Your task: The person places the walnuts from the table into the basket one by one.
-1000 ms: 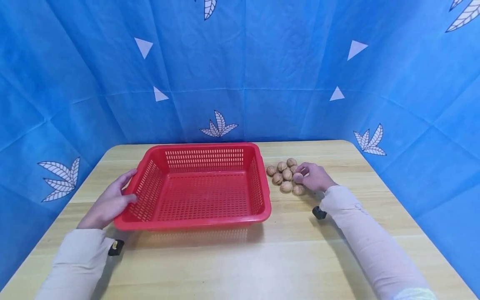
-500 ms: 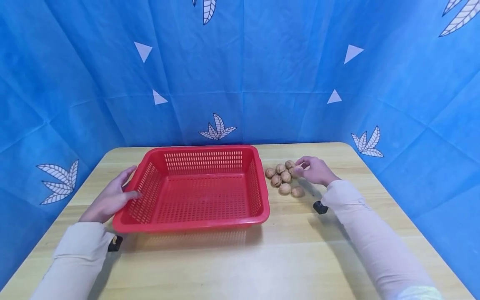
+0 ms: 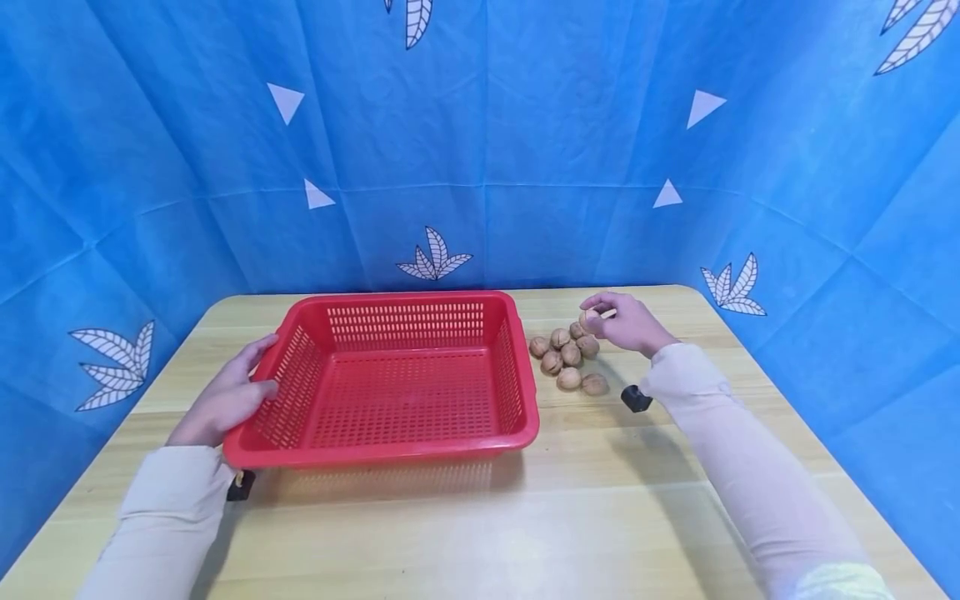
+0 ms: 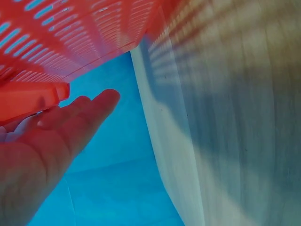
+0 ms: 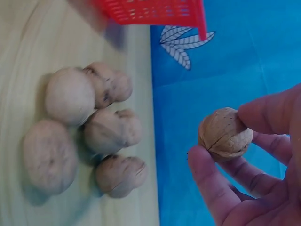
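Observation:
In the head view a red slotted plastic basket [image 3: 408, 400] occupies the left and middle of the table. My left hand [image 3: 228, 396] holds its left rim, thumb over the inside and fingers along the outer wall; the left wrist view has those fingers [image 4: 80, 120] stretched out beneath the rim. Over the far side of the walnut pile [image 3: 570, 354], my right hand [image 3: 626, 323] pinches one walnut [image 5: 225, 134] between thumb and fingertips. It is raised above the others, as the right wrist view confirms. Several walnuts [image 5: 70, 96] lie close together on the wood below.
The light wooden table [image 3: 480, 533] ends at a blue cloth backdrop [image 3: 480, 150] with leaf and triangle prints. Each wrist wears a small black device [image 3: 636, 398]. The basket's right wall stands just left of the walnuts.
My right hand has lifted a walnut from the pile and moved it toward the far side of the table. My left hand stays on the basket rim, and the basket holds its place.

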A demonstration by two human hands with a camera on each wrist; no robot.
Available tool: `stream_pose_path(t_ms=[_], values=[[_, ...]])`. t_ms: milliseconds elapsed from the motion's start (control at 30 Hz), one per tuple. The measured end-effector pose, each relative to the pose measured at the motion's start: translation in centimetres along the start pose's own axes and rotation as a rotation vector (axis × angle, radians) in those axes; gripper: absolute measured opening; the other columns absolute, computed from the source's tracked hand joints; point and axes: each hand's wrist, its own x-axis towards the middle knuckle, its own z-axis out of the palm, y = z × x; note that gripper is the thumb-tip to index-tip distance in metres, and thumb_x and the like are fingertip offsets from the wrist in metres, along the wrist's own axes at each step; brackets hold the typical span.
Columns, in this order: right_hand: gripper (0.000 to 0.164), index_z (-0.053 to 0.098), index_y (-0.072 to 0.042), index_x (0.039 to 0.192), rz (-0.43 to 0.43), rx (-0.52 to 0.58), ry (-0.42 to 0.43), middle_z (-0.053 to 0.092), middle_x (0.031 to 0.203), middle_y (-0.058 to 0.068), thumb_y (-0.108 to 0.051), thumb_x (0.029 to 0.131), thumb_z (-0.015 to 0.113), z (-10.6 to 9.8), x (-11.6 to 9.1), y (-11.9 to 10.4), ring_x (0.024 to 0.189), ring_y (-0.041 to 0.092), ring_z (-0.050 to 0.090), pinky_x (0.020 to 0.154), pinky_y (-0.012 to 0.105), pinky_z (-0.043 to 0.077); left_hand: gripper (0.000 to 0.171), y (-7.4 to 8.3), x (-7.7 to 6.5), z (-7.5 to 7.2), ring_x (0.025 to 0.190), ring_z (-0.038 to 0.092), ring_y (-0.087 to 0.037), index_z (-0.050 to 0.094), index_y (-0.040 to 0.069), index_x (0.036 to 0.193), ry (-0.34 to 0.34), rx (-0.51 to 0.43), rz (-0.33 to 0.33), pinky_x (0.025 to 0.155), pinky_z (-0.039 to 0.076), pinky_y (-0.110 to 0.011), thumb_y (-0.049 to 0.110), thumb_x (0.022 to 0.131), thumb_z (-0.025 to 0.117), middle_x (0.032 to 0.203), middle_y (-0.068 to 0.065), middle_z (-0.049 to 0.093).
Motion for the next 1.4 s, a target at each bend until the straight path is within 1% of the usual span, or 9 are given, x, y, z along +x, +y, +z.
stream_pose_path(t_ms=[67, 200, 333, 467, 600, 900, 1000, 1167, 1400], values=[[0.037, 0.056, -0.001, 0.127, -0.006, 0.023, -0.004, 0.053, 0.123, 0.021, -0.015, 0.093, 0.053, -0.1, 0.1, -0.5, 0.100, 0.040, 0.064, 0.084, 0.042, 0.053, 0.085, 0.0, 0.0, 0.0, 0.096, 0.059, -0.035, -0.002, 0.016, 0.157, 0.003, 0.003, -0.004, 0.074, 0.058, -0.044, -0.002, 0.091, 0.049, 0.139, -0.031, 0.029], [0.036, 0.055, -0.001, 0.126, -0.018, 0.046, -0.010, 0.053, 0.121, 0.019, -0.019, 0.095, 0.056, -0.1, 0.3, -1.6, 0.100, 0.037, 0.063, 0.086, 0.044, 0.052, 0.088, 0.2, 0.1, 0.2, 0.099, 0.058, -0.037, -0.001, 0.018, 0.157, 0.004, -0.009, -0.025, 0.075, 0.058, -0.046, 0.000, 0.091, 0.054, 0.140, -0.031, 0.029], [0.036, 0.056, -0.002, 0.124, -0.041, 0.045, -0.016, 0.053, 0.120, 0.018, -0.020, 0.093, 0.062, 0.2, 0.7, -2.5, 0.099, 0.031, 0.061, 0.083, 0.040, 0.050, 0.090, 0.3, 0.1, 0.3, 0.100, 0.058, -0.037, -0.002, 0.021, 0.157, 0.006, -0.020, -0.042, 0.075, 0.057, -0.047, 0.002, 0.091, 0.056, 0.141, -0.030, 0.029], [0.035, 0.056, -0.003, 0.121, -0.065, 0.067, -0.019, 0.054, 0.118, 0.017, -0.017, 0.090, 0.066, 0.7, 1.3, -3.4, 0.097, 0.029, 0.058, 0.079, 0.037, 0.050, 0.088, 0.3, 0.0, 0.2, 0.097, 0.060, -0.035, -0.002, 0.020, 0.157, 0.012, -0.006, -0.039, 0.074, 0.058, -0.046, 0.002, 0.091, 0.054, 0.140, -0.031, 0.029], [0.035, 0.056, -0.002, 0.120, -0.081, 0.111, -0.025, 0.054, 0.118, 0.016, -0.015, 0.089, 0.066, 1.3, 1.7, -4.3, 0.097, 0.029, 0.059, 0.079, 0.037, 0.051, 0.089, 0.3, -0.1, 0.1, 0.097, 0.060, -0.035, -0.002, 0.020, 0.157, 0.013, -0.006, -0.041, 0.074, 0.058, -0.047, 0.002, 0.091, 0.056, 0.140, -0.031, 0.029], [0.033, 0.056, -0.002, 0.120, -0.078, 0.190, -0.048, 0.053, 0.120, 0.015, -0.014, 0.090, 0.065, 2.3, 2.4, -6.2, 0.102, 0.031, 0.063, 0.088, 0.041, 0.052, 0.091, 0.6, 0.2, 0.2, 0.102, 0.057, -0.038, -0.003, 0.023, 0.157, 0.011, -0.034, -0.068, 0.075, 0.057, -0.048, 0.004, 0.091, 0.057, 0.141, -0.029, 0.028], [0.032, 0.055, -0.002, 0.120, -0.082, 0.204, -0.055, 0.054, 0.119, 0.016, -0.012, 0.091, 0.064, 2.8, 2.7, -6.9, 0.102, 0.030, 0.064, 0.088, 0.041, 0.052, 0.090, 0.6, 0.2, 0.3, 0.102, 0.057, -0.038, -0.003, 0.023, 0.157, 0.012, -0.031, -0.065, 0.075, 0.057, -0.048, 0.004, 0.092, 0.057, 0.142, -0.030, 0.028], [0.031, 0.058, -0.003, 0.117, -0.086, 0.228, -0.059, 0.056, 0.115, 0.015, -0.011, 0.089, 0.067, 3.8, 3.2, -8.0, 0.096, 0.029, 0.065, 0.085, 0.042, 0.054, 0.095, 0.7, 0.0, 0.3, 0.106, 0.055, -0.040, -0.003, 0.024, 0.157, 0.017, -0.043, -0.088, 0.076, 0.057, -0.049, 0.007, 0.090, 0.062, 0.143, -0.029, 0.027], [0.029, 0.060, -0.006, 0.113, -0.103, 0.235, -0.084, 0.057, 0.110, 0.012, -0.014, 0.087, 0.070, 5.8, 3.8, -9.3, 0.093, 0.028, 0.063, 0.083, 0.038, 0.054, 0.096, 0.5, -0.2, 0.3, 0.104, 0.056, -0.040, -0.003, 0.021, 0.157, 0.019, -0.020, -0.087, 0.075, 0.057, -0.049, 0.008, 0.089, 0.064, 0.141, -0.030, 0.028]])
